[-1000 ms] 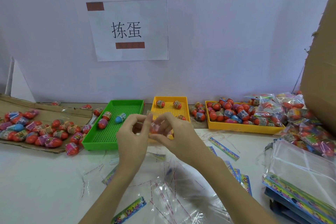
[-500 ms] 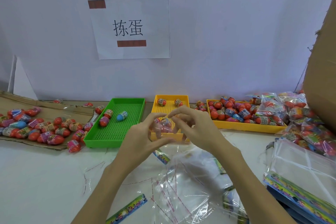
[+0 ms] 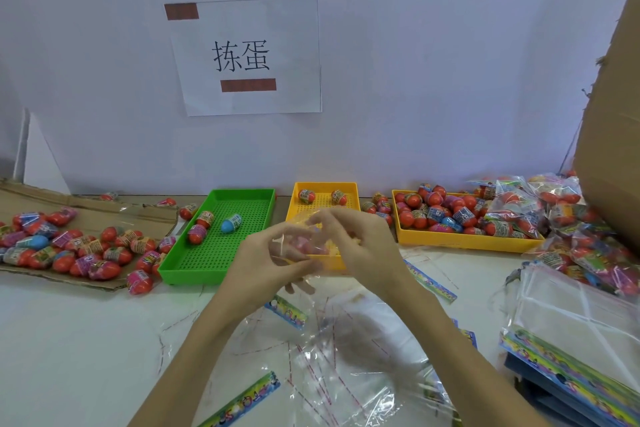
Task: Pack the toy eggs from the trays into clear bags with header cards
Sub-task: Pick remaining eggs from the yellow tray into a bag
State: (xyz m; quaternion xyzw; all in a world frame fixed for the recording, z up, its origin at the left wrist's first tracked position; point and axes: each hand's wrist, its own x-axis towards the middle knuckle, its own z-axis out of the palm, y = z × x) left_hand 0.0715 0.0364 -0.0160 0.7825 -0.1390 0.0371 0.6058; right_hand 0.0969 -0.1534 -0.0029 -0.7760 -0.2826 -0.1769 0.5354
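Observation:
My left hand and my right hand meet above the table's middle, both gripping a clear bag with pinkish toy eggs blurred inside. Behind them sits a small yellow tray with two eggs. The green tray to the left holds three eggs, one of them blue. A larger yellow tray on the right is full of red eggs.
Loose eggs lie on flattened cardboard at the left. Empty clear bags and loose header cards litter the near table. A stack of bags with cards and packed bags sit right, beside a cardboard box.
Both hands have shifted a little to the right and closed in on the bag; the eggs now sit inside the bag held between them.

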